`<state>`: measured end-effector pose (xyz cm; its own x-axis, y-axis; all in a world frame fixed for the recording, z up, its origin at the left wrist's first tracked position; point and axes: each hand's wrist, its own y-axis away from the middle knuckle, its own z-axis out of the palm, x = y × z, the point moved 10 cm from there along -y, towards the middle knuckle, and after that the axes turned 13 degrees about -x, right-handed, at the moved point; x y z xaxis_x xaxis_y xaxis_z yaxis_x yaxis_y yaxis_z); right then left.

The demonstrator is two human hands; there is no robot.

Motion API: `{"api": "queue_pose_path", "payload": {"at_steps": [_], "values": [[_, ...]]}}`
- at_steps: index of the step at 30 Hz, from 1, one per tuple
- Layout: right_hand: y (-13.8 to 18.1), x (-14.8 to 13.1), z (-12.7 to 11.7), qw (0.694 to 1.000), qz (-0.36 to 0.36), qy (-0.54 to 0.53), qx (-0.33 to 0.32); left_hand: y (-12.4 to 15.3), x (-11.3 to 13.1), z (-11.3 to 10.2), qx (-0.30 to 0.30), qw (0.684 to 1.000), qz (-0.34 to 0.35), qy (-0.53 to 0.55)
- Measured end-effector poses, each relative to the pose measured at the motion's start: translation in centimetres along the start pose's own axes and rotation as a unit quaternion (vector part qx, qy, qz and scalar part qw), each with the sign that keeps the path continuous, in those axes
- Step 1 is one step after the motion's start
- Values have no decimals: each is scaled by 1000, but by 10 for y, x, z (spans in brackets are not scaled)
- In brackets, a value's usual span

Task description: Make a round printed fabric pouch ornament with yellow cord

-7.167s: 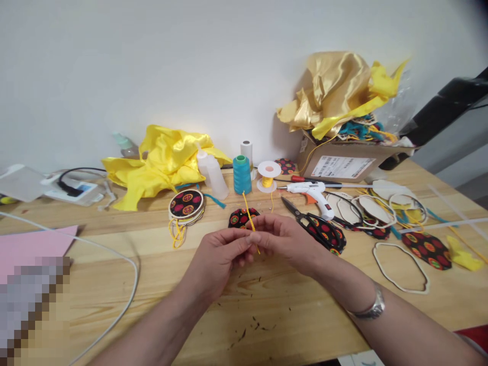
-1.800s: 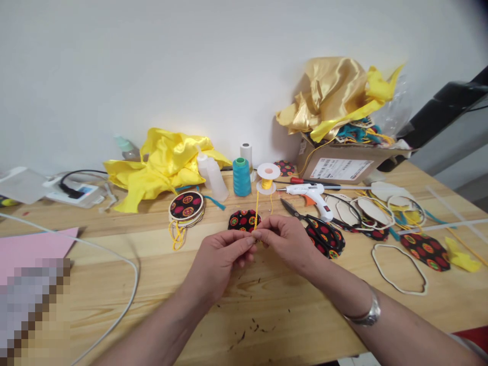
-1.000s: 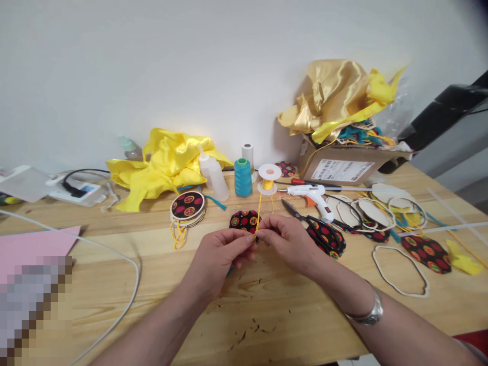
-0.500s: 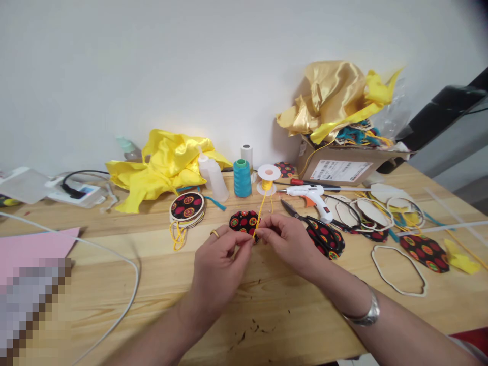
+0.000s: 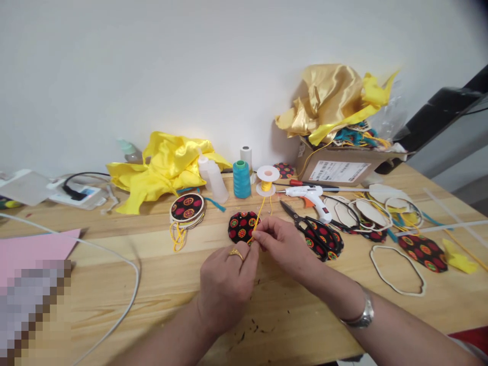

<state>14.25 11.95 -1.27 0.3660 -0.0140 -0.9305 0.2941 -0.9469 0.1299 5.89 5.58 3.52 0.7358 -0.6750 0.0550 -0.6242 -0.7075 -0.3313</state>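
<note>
Both my hands meet over the middle of the table, pinching a yellow cord [image 5: 260, 213] that runs up to a white spool [image 5: 268, 174]. My left hand [image 5: 227, 284], with a gold ring, is closed with its back turned up, its fingertips low on the cord. My right hand [image 5: 284, 246] grips the cord between thumb and forefinger just above. Directly behind the fingers lies an oval patterned fabric piece [image 5: 242, 227], partly covered. Black scissors [image 5: 305, 222] rest right of my right hand, on another patterned piece [image 5: 332, 239].
A white glue gun [image 5: 310, 195] lies behind the scissors. Teal thread [image 5: 241, 180] and translucent bottles [image 5: 217, 184] stand at the back, beside yellow satin [image 5: 163, 168]. At right are a cardboard box [image 5: 339, 165] and wooden frames [image 5: 398, 269]. A white cable [image 5: 131, 295] curves at left.
My left hand has turned over so its back faces up, and moved slightly down and right. My right hand stays nearly in place, still pinching the cord.
</note>
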Motion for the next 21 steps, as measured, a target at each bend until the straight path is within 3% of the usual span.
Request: {"api": "queue_pose_path", "payload": {"at_steps": [9,12,14,15,17,19,21], "values": [[-2,-1,-3,1000,-5,22,4,-2,-6,9,-16,999,-3,41],[-2,-4,-5,999,-15,32,8,-4,-24,-1,20,986,-76,144],[-1,-6,-5,999,-22,39,8,-3,-46,3,17,949,-173,263],[0,-7,-5,999,-24,46,7,-3,-54,13,-19,916,-218,336],[2,-10,-5,997,-29,66,9,1,-57,41,-107,817,-288,487],[4,-13,-4,995,-36,88,10,2,-53,52,-145,749,-306,569],[5,-15,-2,994,-40,99,4,0,-51,53,-147,730,-297,598]]}}
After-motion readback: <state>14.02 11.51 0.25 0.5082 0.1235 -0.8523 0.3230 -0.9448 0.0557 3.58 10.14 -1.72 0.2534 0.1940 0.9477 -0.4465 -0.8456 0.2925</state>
